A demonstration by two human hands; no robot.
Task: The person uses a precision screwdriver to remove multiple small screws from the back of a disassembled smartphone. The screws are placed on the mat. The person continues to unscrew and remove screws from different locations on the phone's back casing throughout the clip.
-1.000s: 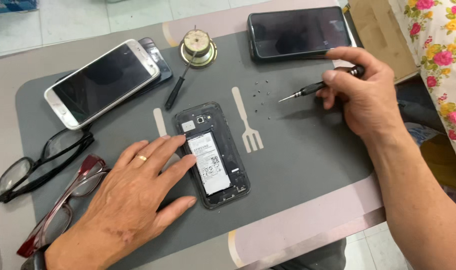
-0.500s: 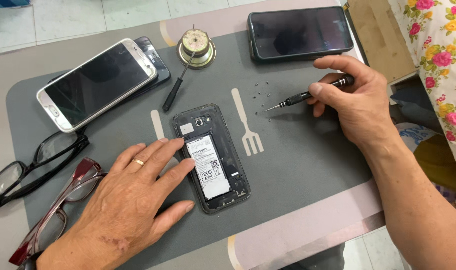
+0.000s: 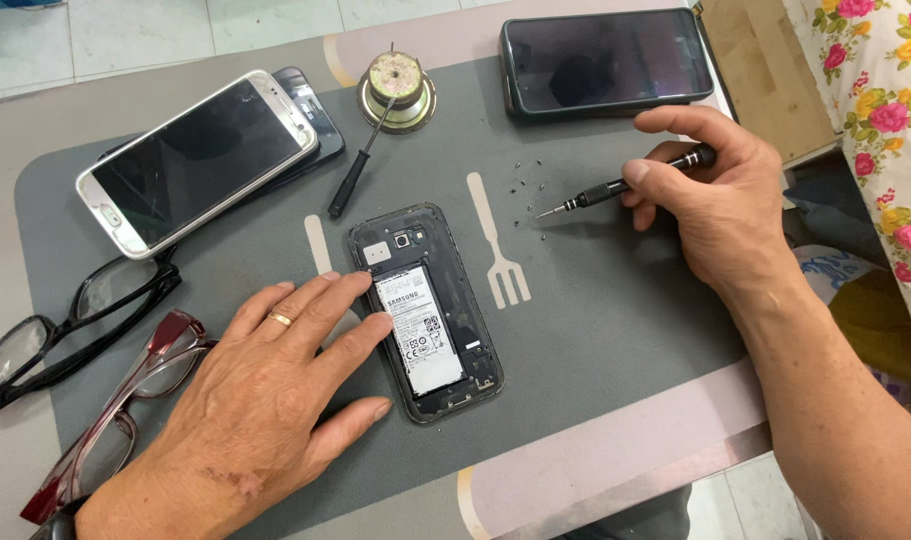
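An opened phone (image 3: 446, 330) lies face down on a grey mat (image 3: 596, 330), its back cover off and its white battery showing. My left hand (image 3: 266, 400), with a ring on one finger, lies flat beside it, fingertips resting on the phone's left edge and battery. My right hand (image 3: 716, 200) grips a small black screwdriver (image 3: 606, 192). The tool's tip points left and touches the mat among several tiny loose screws (image 3: 528, 195).
A white-framed phone (image 3: 196, 160) lies on a dark phone at the back left. A black phone (image 3: 606, 62) lies at the back right. A round speaker magnet (image 3: 398, 88) has a second screwdriver (image 3: 354, 178) leaning against it. Two pairs of glasses (image 3: 86, 370) lie at the left.
My right hand has brought the screwdriver down and left, so its tip now sits among the loose screws. My left hand has stayed on the opened phone.
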